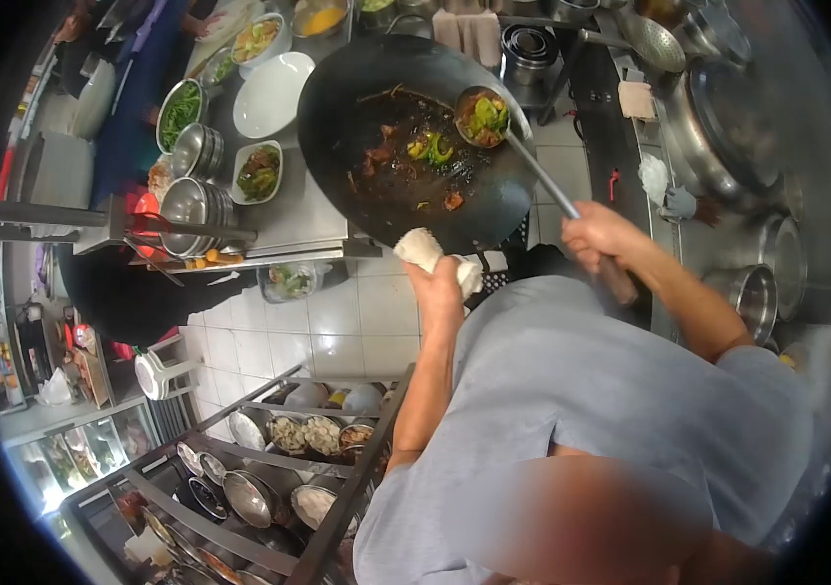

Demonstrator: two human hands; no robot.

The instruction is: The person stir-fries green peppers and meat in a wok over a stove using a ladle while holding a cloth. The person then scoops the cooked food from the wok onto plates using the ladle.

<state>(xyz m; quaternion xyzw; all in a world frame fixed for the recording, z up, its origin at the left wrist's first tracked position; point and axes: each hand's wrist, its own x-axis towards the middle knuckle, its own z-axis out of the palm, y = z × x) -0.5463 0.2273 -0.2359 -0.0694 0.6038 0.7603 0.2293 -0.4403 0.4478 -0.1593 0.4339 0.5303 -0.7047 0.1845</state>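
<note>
My left hand (440, 285) is closed around a folded pale cloth (421, 250) at the near rim of a large dark wok (352, 107). The wok is tilted, with sauce and a few pieces of meat and green vegetable on its inner surface. My right hand (599, 234) grips the long handle of a metal ladle (540, 174). The ladle's bowl, over the wok's right side, is filled with green vegetables and brown pieces (486, 119). Whether a wok handle lies under the cloth is hidden.
Left of the wok, a steel counter (313, 226) bears a white dish (274, 95), a square bowl of cooked vegetables (258, 173) and stacked metal bowls (186, 207). A strainer (656, 45) and large pots (728, 127) stand right. Another person's hand (203, 26) shows at upper left.
</note>
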